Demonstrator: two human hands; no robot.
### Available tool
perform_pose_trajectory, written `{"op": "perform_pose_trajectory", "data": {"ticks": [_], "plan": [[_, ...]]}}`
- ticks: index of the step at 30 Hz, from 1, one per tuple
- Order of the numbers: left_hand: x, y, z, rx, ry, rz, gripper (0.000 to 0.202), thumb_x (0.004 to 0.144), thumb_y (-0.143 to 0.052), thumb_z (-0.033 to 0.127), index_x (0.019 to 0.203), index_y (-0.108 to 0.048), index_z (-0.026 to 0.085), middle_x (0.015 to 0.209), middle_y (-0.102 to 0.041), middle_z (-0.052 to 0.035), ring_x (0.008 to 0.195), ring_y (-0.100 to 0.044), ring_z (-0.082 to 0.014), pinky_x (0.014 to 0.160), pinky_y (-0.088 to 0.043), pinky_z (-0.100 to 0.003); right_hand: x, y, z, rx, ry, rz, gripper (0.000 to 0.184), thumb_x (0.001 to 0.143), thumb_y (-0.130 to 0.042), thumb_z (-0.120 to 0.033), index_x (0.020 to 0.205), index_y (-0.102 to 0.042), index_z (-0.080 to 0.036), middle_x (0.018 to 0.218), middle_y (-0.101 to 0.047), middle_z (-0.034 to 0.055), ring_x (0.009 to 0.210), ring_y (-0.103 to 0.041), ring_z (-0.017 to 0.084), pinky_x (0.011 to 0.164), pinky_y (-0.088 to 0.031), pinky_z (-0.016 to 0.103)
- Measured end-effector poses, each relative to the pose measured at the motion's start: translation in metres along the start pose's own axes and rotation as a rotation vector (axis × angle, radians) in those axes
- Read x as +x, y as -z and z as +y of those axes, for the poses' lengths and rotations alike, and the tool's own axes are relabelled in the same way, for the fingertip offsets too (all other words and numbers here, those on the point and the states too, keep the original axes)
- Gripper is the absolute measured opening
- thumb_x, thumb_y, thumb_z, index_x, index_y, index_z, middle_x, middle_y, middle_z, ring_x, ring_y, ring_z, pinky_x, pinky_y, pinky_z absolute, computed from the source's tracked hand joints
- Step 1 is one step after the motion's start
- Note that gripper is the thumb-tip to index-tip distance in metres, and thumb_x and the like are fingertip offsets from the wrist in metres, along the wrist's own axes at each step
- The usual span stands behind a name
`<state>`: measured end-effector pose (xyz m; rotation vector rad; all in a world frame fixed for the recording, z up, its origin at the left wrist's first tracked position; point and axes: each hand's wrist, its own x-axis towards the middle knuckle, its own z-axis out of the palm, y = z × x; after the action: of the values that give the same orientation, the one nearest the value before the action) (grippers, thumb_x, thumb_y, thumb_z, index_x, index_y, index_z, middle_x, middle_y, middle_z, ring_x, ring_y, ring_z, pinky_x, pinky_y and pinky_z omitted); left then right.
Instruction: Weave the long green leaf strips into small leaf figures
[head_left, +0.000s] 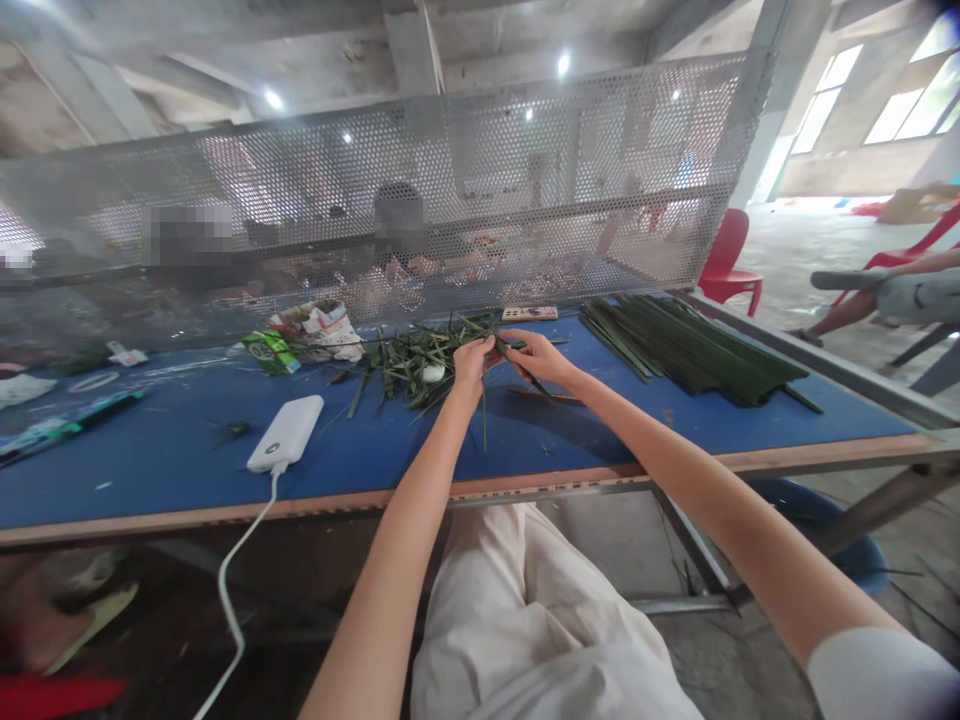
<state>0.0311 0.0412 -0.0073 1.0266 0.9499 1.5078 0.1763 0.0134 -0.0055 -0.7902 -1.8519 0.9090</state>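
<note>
Both my arms reach out over a blue table top (172,450). My left hand (472,358) and my right hand (536,355) meet above the table's middle, each with fingers pinched on a narrow green leaf strip (514,362). A thin end of the strip hangs down below my left hand toward the table. Just behind my hands lies a loose heap of green leaf scraps (409,365) with a small white round thing in it.
A neat stack of long dark green leaves (690,345) lies at the right. A white power bank (286,432) with its cable sits front left. A green carton (270,350), wrappers and a perforated metal screen (450,190) stand behind, with people beyond it. Red chairs stand at the right.
</note>
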Motion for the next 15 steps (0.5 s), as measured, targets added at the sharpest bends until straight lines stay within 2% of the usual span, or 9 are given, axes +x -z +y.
{"op": "perform_pose_trajectory", "data": {"ticks": [4,8,15], "plan": [[-0.0009,0.0010,-0.0002,0.045,-0.022,-0.034,0.012,0.070,-0.072,0.022,0.061,-0.067,0.017,0.059,-0.068,-0.0028,0.076,-0.070,-0.0219,0.076,-0.055,-0.036,-0.0006,-0.0020,-0.0010,0.041,0.001,-0.013,0.048,0.086,-0.056,-0.033,0.129,-0.051,-0.013,0.045,-0.051,-0.0072,0.038,-0.045,0.011,0.041,-0.037,0.023],[-0.0012,0.0022,0.0010,0.077,-0.075,-0.058,0.016,0.071,-0.075,0.028,0.062,-0.068,0.017,0.062,-0.069,-0.0033,0.075,-0.070,-0.0206,0.075,-0.055,-0.034,0.0006,-0.0035,0.0025,0.148,-0.056,0.030,0.040,0.087,-0.057,-0.037,0.120,-0.049,-0.016,0.048,-0.056,-0.0065,0.040,-0.052,0.012,0.043,-0.041,0.025],[-0.0030,-0.0007,0.0029,0.044,-0.064,-0.082,0.016,0.065,-0.079,0.024,0.062,-0.065,0.016,0.061,-0.066,-0.0004,0.070,-0.067,-0.0168,0.077,-0.055,-0.033,-0.0010,-0.0053,0.0020,0.116,-0.147,0.170,0.032,0.087,-0.061,-0.042,0.103,-0.045,-0.020,0.053,-0.062,-0.0026,0.037,-0.053,0.013,0.037,-0.033,0.023]]}}
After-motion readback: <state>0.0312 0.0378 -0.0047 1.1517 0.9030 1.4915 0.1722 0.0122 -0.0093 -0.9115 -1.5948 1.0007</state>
